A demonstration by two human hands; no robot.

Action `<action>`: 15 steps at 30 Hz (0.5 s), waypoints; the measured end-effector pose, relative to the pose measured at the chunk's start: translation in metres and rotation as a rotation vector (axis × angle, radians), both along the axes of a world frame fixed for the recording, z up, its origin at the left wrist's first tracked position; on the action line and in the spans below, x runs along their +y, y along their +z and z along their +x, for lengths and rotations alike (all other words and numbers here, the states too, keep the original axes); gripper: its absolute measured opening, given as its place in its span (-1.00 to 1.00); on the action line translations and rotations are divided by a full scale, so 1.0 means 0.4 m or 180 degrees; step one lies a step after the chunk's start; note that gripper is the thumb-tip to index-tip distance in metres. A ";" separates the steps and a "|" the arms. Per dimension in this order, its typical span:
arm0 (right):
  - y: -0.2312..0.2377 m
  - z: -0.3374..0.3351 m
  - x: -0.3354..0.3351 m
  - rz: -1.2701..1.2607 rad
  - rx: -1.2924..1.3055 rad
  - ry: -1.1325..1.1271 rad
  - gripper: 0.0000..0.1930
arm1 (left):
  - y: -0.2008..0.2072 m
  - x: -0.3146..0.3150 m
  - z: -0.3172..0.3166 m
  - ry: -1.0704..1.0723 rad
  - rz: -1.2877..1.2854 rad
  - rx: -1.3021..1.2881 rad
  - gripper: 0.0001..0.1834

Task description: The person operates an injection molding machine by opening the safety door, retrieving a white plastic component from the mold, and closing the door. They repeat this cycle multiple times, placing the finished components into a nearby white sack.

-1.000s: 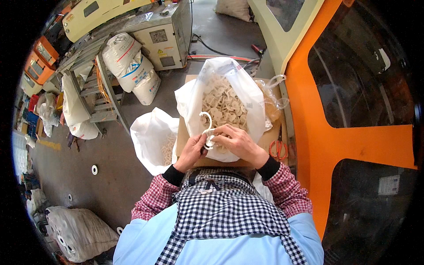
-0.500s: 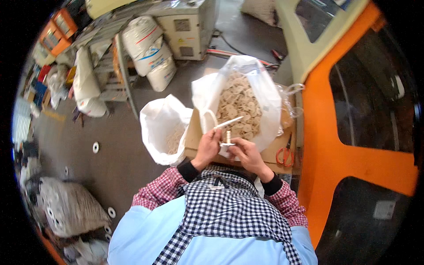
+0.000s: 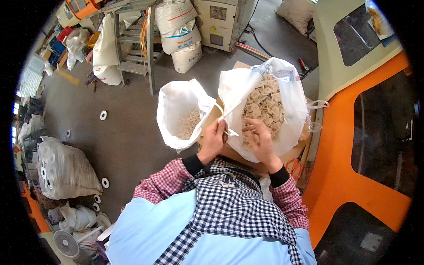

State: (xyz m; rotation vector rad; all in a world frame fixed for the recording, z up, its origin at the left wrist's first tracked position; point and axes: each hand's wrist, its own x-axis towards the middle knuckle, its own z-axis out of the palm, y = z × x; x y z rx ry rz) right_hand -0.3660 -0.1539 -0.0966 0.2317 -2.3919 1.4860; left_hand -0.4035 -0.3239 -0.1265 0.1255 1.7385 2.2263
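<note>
My left hand is closed around a thin white plastic piece, whose end sticks out beside the fingertips; it looks like a moulding sprue, and part of it is hidden by the fingers. To its right, my right hand hovers at the near side of a large white bag, fingers spread and nothing visible in them. Inside that bag is a heap of cream plastic discs with stems. Left of it stands a smaller white bag with thin cream plastic scraps in it.
Red-handled scissors lie on cardboard at the right. An orange machine frame rises beside me. Full sacks stack near a metal rack. White rings and a bulging sack are on the left floor.
A stemmed disc was in my right hand; now those fingers have opened over the large bag and the disc is gone from them. My left hand keeps its white piece. The view has shifted.
</note>
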 end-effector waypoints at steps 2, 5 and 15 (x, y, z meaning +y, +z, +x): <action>0.027 0.036 -0.031 0.0224 0.0101 0.0256 -0.59 | 0.023 -0.007 -0.004 -0.0188 0.0119 -0.0661 -0.64; 0.018 0.041 -0.031 0.0915 0.0299 0.0408 -0.68 | 0.037 0.005 0.003 -0.0345 0.0377 -0.0955 -0.63; -0.097 0.049 0.116 -0.3233 -0.2711 -0.0377 -0.73 | 0.012 -0.063 -0.025 -0.0554 -0.1642 0.3880 -0.81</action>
